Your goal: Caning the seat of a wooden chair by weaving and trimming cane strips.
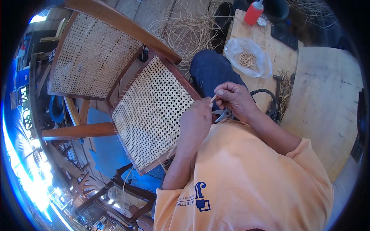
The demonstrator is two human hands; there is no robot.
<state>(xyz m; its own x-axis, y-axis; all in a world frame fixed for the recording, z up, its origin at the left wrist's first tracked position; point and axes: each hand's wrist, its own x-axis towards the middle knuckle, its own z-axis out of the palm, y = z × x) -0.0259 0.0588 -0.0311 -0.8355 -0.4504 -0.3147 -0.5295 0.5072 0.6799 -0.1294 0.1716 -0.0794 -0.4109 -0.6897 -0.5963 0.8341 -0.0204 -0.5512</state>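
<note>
Just in front of my chest, a short thin wooden peg (213,99) sits between my two hands. My right hand (234,101) pinches one end of it with thumb and fingers. At the other end, my left hand (197,115) is closed around it, its fingers partly hidden. Pruning shears (224,114) with metal blades show just below the peg; whether my right hand touches them I cannot tell. Left of my hands lies a wooden chair with a woven cane seat (152,111) and a cane backrest (94,56). Peg ends stick up along the seat's rear edge.
A clear plastic bag (248,59) of small pegs lies on a wooden bench (262,36), near a red squeeze bottle (253,13). Loose cane strands (185,32) cover the floor ahead. A hammer (276,90) lies at right, beside a pale board (323,104).
</note>
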